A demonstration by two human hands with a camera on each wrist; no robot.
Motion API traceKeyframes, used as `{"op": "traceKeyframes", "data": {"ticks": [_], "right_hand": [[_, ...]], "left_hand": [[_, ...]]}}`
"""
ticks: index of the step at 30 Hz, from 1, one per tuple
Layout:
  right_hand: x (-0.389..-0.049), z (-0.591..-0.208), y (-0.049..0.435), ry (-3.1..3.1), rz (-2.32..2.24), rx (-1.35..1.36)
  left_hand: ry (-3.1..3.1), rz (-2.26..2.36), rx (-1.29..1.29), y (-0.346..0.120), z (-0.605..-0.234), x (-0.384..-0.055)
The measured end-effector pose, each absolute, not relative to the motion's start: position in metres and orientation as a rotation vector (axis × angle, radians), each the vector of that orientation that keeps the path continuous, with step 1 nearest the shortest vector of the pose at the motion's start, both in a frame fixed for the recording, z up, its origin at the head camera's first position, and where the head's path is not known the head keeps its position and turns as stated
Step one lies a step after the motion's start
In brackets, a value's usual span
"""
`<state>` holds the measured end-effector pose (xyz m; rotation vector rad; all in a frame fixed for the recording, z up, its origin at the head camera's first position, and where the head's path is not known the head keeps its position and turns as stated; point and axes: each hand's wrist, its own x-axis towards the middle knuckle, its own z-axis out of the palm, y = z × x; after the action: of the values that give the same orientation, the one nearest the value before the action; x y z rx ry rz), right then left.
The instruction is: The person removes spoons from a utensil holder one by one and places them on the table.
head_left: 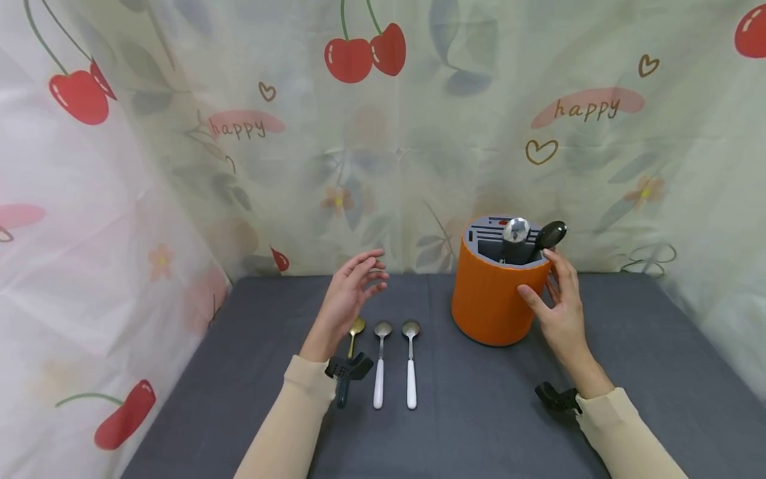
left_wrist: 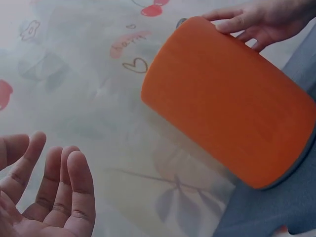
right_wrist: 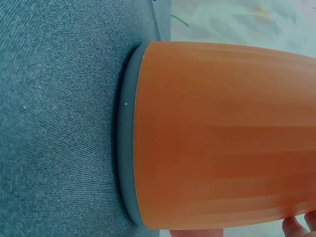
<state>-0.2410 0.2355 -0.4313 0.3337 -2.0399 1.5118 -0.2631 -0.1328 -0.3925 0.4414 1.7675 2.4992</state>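
Observation:
An orange knife block (head_left: pixel 493 303) with a grey slotted top stands upright at the back right of the table. A silver-headed spoon (head_left: pixel 516 230) and a black spoon (head_left: pixel 551 234) stick up out of it. My right hand (head_left: pixel 562 303) holds the block's right side, thumb on the front and index finger at the rim. My left hand (head_left: pixel 354 289) is raised, fingers loosely bent, with nothing in it. Below it lies a gold spoon (head_left: pixel 357 326) with a dark handle, partly hidden by the wrist. Two silver spoons with white handles, a left one (head_left: pixel 379 382) and a right one (head_left: pixel 411 382), lie alongside.
A dark grey cloth (head_left: pixel 479 412) covers the table. Behind it and on the left hangs a pale curtain (head_left: pixel 419 166) printed with cherries and leaves. A loose cord (head_left: pixel 652 261) lies at the back right edge. Each wrist wears a black strap-on mount.

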Motion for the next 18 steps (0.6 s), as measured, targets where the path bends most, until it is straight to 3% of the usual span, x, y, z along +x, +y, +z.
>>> {"op": "traceKeyframes", "data": {"ticks": [9, 18], "right_hand": [[-0.247, -0.434, 0.238, -2.047, 1.511, 0.33], [-0.223, -0.411, 0.224, -2.032, 1.529, 0.351]], "left_hand": [[1.772, 2.473, 0.516, -0.115, -0.373, -0.267], [1.807, 2.44, 0.621, -0.096, -0.352, -0.273]]}}
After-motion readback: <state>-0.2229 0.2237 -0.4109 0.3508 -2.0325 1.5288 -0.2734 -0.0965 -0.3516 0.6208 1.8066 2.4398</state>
